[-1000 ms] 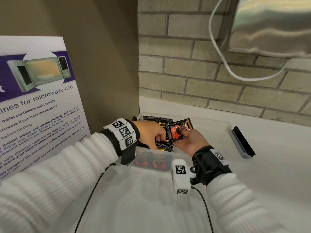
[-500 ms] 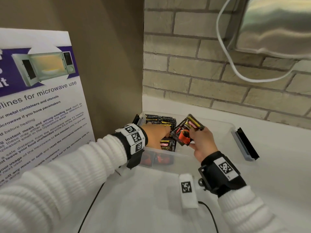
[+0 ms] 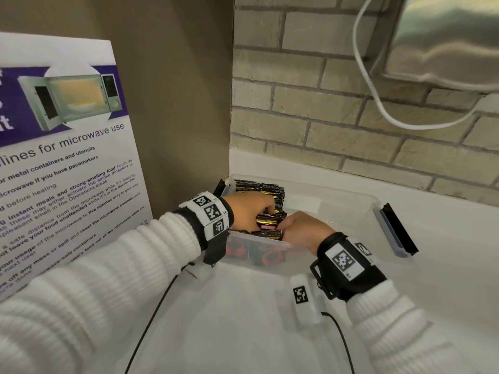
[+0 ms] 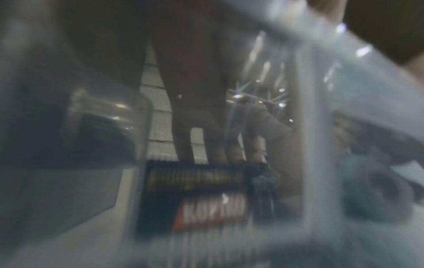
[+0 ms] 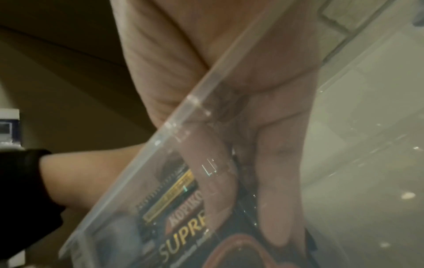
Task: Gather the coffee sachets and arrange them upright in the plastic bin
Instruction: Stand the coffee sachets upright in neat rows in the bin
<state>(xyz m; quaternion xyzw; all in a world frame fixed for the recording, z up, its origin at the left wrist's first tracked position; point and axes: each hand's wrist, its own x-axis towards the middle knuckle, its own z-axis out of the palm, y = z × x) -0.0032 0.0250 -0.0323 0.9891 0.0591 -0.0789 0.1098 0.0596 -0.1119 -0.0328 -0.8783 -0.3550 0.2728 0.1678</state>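
Note:
A clear plastic bin (image 3: 337, 193) stands on the white counter against the brick wall. Black-and-gold coffee sachets (image 3: 259, 187) stand upright in a row at its left end, and more show through the front wall (image 3: 270, 256). My left hand (image 3: 248, 211) reaches into the bin, its straight fingers (image 4: 201, 145) touching the top edge of a sachet (image 4: 195, 190). My right hand (image 3: 299, 228) is down inside the bin beside it, and its fingers (image 5: 218, 181) pinch a sachet bundle (image 5: 174, 208) behind the bin wall (image 5: 183, 112). The left wrist view is blurred.
A microwave-use poster (image 3: 67, 157) leans at the left. The bin's blue-black clip handle (image 3: 397, 233) sticks out on the right. A white cable (image 3: 378, 112) hangs under a steel appliance (image 3: 445, 36). Black wrist cables (image 3: 151, 319) trail over the counter (image 3: 243, 333).
My right hand has lowered its sachet bundle from above the rim down into the bin next to the row. The left hand stayed at the row.

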